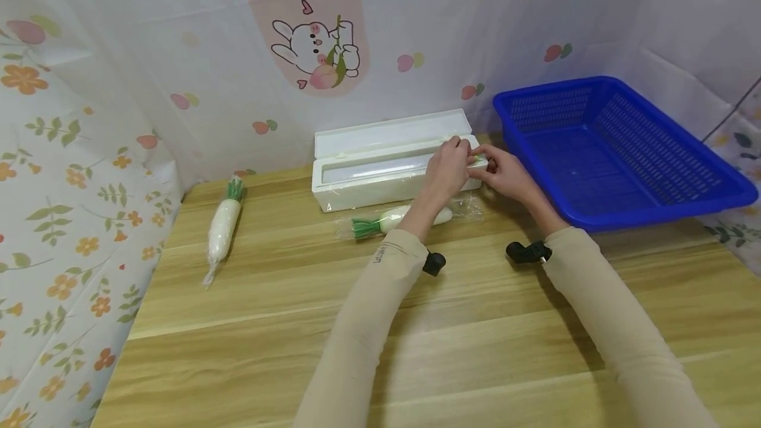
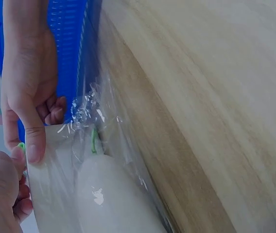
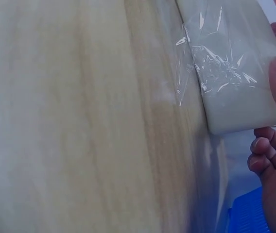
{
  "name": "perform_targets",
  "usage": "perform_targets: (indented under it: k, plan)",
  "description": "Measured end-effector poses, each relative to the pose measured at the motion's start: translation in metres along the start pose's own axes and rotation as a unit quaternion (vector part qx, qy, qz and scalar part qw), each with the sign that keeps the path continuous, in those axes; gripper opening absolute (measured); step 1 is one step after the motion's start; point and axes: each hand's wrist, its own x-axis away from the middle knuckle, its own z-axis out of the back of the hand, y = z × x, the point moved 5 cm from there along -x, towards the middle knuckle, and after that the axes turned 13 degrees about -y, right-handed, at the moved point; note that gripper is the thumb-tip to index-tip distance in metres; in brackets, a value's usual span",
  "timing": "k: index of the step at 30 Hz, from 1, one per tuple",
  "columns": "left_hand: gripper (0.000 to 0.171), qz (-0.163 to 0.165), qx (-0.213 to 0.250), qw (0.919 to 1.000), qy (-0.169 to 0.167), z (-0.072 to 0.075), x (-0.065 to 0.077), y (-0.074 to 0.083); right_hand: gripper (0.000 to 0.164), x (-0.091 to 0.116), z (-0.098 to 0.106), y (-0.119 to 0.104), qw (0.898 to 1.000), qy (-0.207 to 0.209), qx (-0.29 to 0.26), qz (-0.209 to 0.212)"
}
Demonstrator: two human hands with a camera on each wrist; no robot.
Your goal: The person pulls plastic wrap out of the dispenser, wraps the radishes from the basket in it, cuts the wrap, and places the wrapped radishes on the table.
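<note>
A white cling film dispenser [image 1: 368,193] lies lengthwise near the wall, its long lid [image 1: 392,134] raised behind it. Both hands meet at its right end. My left hand [image 1: 447,167] has curled fingers at the upper edge, pinching a small green tab [image 2: 22,145]. With its thumb on the front wall and fingers around the end, my right hand [image 1: 510,176] grips the dispenser. A toy white radish [image 1: 389,218] with green stalks lies in front on clear film [image 1: 470,209], partly hidden by my left wrist.
A blue plastic basket [image 1: 600,216] stands at the right, close to the right forearm. Another white radish [image 1: 222,230], wrapped in film with a twisted end, lies at the left of the wooden table [image 1: 250,342]. A printed cloth [image 1: 208,38] hangs behind.
</note>
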Motion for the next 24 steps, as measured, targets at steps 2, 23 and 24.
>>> perform_targets:
  k: [2,23,24]
  plan:
    - [0.018,-0.004,-0.023,0.9997,0.009,0.001,0.001,0.001,0.034,0.0,0.001,-0.001,1.0,0.004,0.005,0.0]
    - [0.018,0.0,0.002,1.0,-0.001,0.011,0.027,-0.037,0.043,0.0,0.0,0.002,0.999,0.012,-0.023,-0.024]
    - [0.019,0.0,0.006,1.0,0.001,0.012,0.029,-0.039,0.043,-0.001,-0.001,0.002,0.999,0.01,-0.026,-0.022]
